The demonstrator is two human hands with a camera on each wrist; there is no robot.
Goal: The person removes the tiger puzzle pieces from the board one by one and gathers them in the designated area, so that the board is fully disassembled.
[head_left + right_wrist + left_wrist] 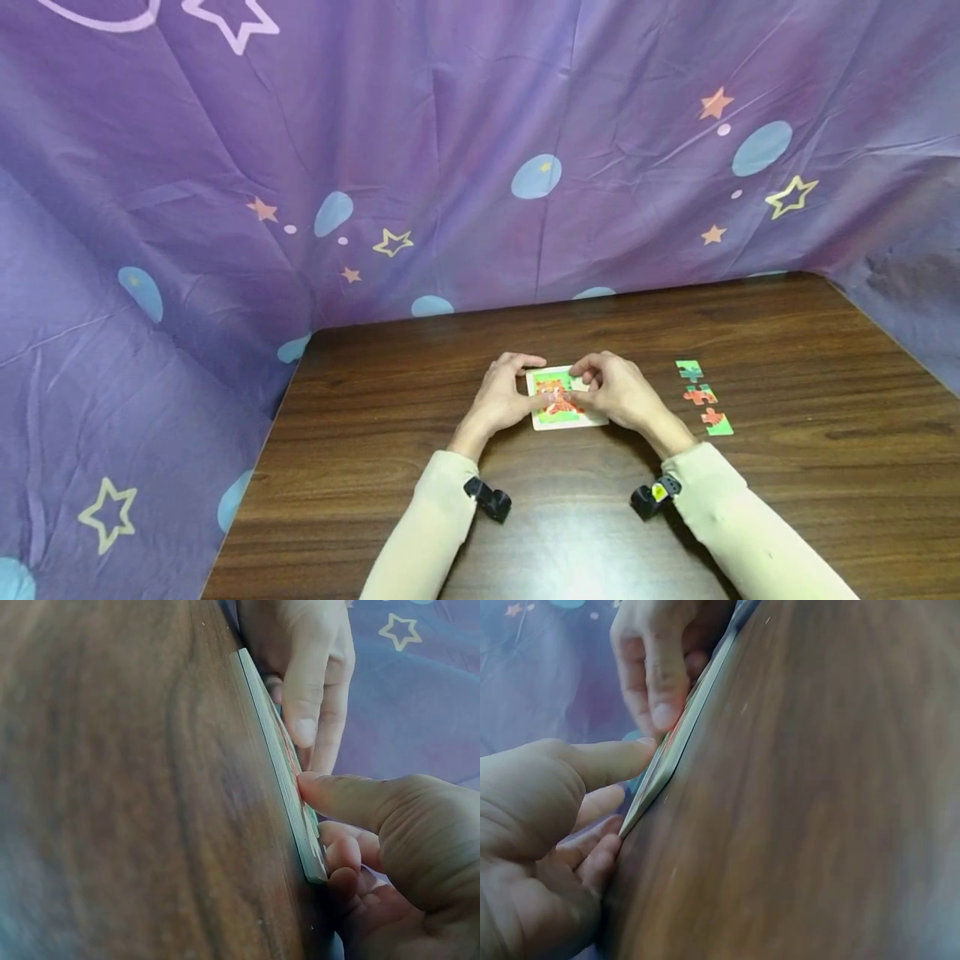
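A small jigsaw puzzle board [570,423] with a pale frame lies on the table, bearing an orange animal on green. My left hand [501,392] holds its left side, the thumb pressing on the picture and the other fingers around the edge. At the right side my right hand [621,392] has its thumb on the picture and its fingers curled by the edge, pinching a green-edged puzzle piece [311,816] mostly hidden by the fingers. In the left wrist view, the board's edge [676,750] runs between both hands, thumbs close together.
To the right lie three loose puzzle pieces in a column: a green and teal piece [689,370], an orange one [701,395] and an orange and green one [717,422]. The wooden table [375,467] ends at a purple star-patterned cloth [465,167] behind and at the left.
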